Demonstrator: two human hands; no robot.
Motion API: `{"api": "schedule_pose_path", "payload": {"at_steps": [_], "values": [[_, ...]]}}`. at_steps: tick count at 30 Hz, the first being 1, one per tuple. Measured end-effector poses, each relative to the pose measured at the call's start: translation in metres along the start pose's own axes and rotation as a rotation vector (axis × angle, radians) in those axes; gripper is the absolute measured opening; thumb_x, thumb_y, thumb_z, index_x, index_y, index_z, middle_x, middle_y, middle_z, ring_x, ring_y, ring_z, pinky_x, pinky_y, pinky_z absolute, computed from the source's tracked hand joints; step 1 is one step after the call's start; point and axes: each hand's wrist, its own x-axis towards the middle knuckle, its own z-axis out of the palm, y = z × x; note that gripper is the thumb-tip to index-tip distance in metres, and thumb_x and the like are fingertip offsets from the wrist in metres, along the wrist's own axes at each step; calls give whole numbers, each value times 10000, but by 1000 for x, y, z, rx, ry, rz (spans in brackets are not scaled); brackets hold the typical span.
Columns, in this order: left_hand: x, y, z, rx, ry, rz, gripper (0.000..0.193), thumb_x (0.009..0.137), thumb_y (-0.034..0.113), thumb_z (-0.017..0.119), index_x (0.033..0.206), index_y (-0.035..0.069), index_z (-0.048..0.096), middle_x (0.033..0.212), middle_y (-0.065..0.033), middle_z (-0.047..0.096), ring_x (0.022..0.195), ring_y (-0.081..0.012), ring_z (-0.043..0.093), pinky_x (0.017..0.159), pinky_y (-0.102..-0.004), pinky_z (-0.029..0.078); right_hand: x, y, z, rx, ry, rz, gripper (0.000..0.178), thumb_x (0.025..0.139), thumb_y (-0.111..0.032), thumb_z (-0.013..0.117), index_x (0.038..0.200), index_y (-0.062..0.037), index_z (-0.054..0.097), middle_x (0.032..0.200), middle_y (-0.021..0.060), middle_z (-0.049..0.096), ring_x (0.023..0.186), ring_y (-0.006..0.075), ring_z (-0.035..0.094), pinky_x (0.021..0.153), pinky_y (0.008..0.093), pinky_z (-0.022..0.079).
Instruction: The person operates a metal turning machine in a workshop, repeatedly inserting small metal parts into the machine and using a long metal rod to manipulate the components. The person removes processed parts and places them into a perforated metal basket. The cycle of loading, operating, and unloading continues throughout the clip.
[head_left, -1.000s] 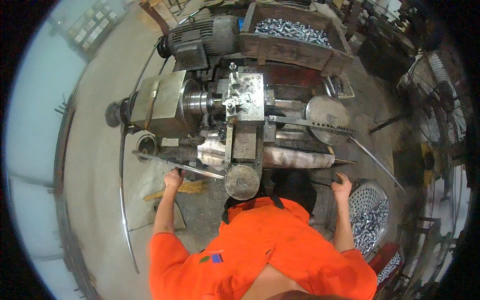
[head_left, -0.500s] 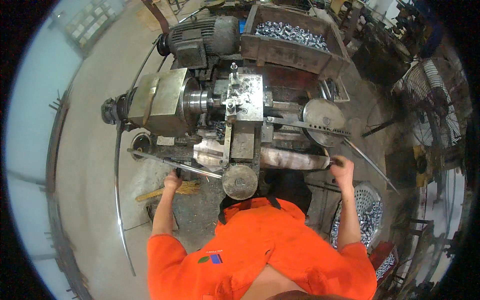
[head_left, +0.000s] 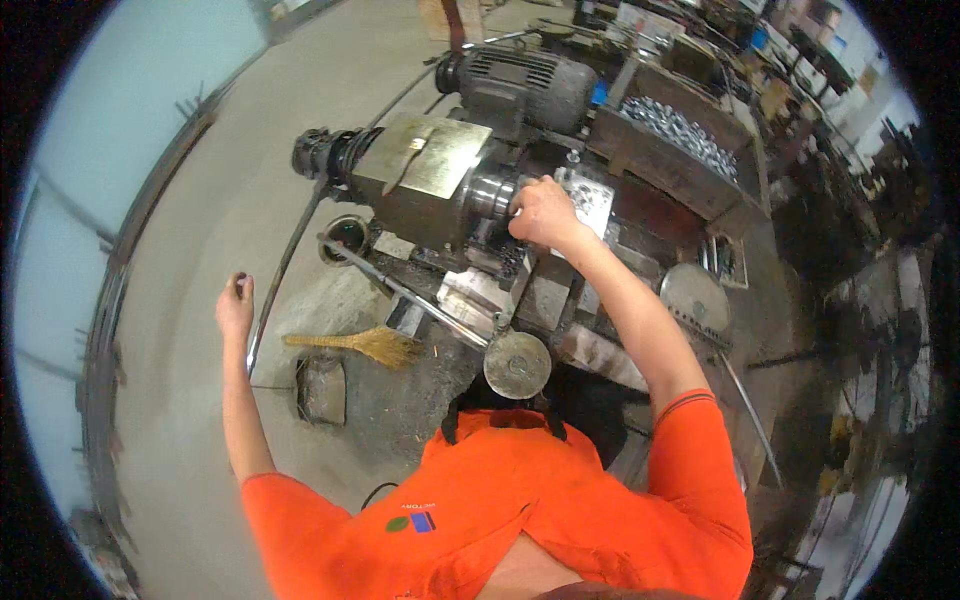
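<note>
My right hand (head_left: 545,212) reaches over the lathe, its fingers curled down between the shiny spindle nose (head_left: 490,197) and the steel tool block (head_left: 590,203). Its back hides the fingertips and whatever they grip. Off to the left, above the floor and apart from the machine, my left hand (head_left: 235,308) is closed with thumb and fingers together. A small spot shows at its fingertips, too small to name. Below the spindle, a long metal lever rod (head_left: 405,290) slants down to a round metal disc (head_left: 517,365).
A straw broom (head_left: 370,343) and an open box (head_left: 322,390) lie on the left floor. Behind the lathe are a ribbed motor (head_left: 530,88) and a wooden crate (head_left: 660,160) of small metal parts. A second disc (head_left: 695,297) and a slanting rod (head_left: 750,415) stand right.
My right hand has left the handle at the lower right and come to the spindle area. My left hand has moved outward left, away from a dark grip. The view has swung.
</note>
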Motion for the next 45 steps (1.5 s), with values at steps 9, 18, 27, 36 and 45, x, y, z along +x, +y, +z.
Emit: {"api": "schedule_pose_path", "payload": {"at_steps": [9,18,27,36,45], "values": [[-112,82,42,351,-149,-177,551,725,508,616,978,21,571,865,-213,629,850,-385,605,741,-455,474,12,2,12,-40,-125,59,240,548,-198,612,679,-2,659,760,195,639,787,369,606,727,406,507],[-88,63,46,275,-184,38,355,723,283,671,888,-8,551,784,-229,608,753,-405,592,674,-454,472,-11,61,-64,-128,313,-5,329,556,-281,617,820,-107,705,876,155,610,864,349,531,759,408,452],[-86,167,31,267,-301,484,424,764,266,652,1099,22,563,829,-188,630,725,-333,618,641,-404,486,-73,57,-85,196,346,144,514,560,-179,625,1069,-103,629,1288,223,435,1067,397,515,924,395,425],[-92,251,113,-110,-341,890,260,826,213,595,1006,28,630,827,-188,640,742,-343,613,658,-377,477,-279,119,-79,259,398,499,409,572,-114,581,969,-52,657,996,165,624,820,265,623,725,346,491],[-74,224,205,-221,-662,742,297,853,253,595,944,-29,612,736,-84,618,647,-176,572,593,-309,445,-630,111,-22,-131,95,1542,287,609,-208,579,850,-99,692,804,165,647,762,343,617,737,382,501]]}}
